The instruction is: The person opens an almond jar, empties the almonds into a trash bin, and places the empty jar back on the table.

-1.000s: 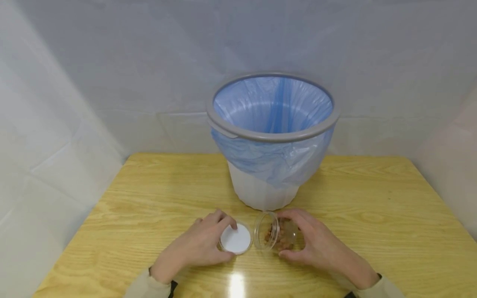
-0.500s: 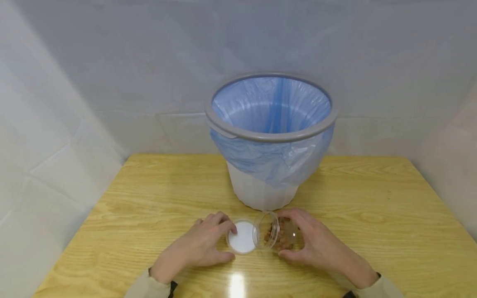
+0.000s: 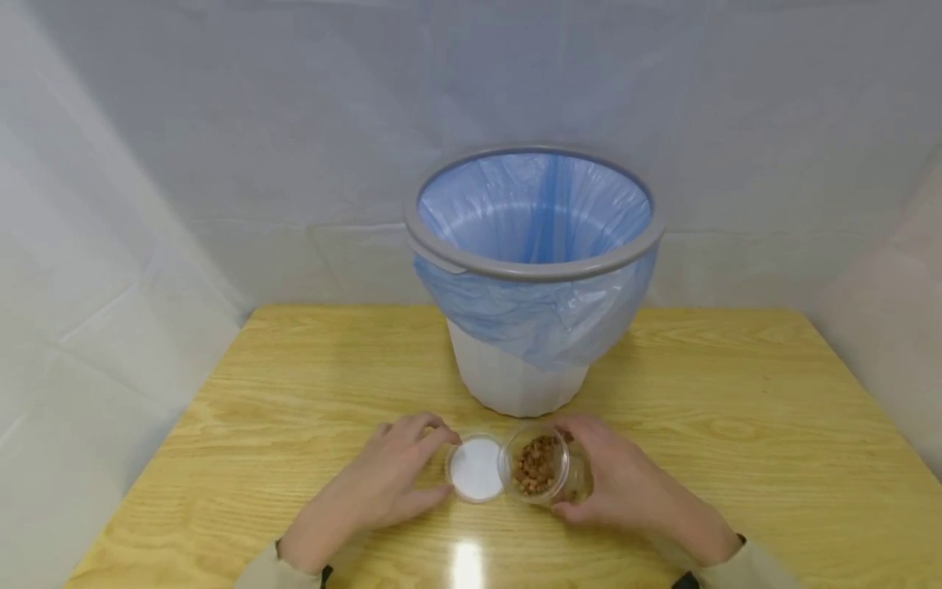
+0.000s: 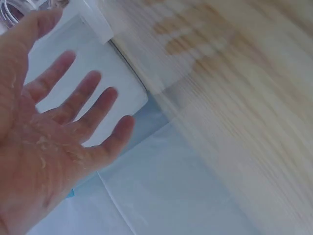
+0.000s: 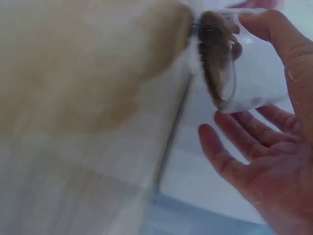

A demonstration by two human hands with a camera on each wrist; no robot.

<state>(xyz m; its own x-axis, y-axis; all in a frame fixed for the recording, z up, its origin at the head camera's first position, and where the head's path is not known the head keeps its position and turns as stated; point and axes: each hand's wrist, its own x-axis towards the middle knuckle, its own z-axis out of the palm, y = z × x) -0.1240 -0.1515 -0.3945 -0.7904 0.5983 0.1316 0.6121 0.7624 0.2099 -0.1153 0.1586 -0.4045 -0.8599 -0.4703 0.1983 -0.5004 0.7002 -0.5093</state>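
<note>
Head view: the left hand (image 3: 379, 483) reaches inward, thumb and fingers apart, just beside the white lid (image 3: 475, 469); whether they touch, I cannot tell. The right hand (image 3: 629, 478) grips the clear jar (image 3: 576, 476) between thumb and fingers. The jar tilts, its long axis slanting, mouth up and toward the left hand, base nearer the right palm.
</note>
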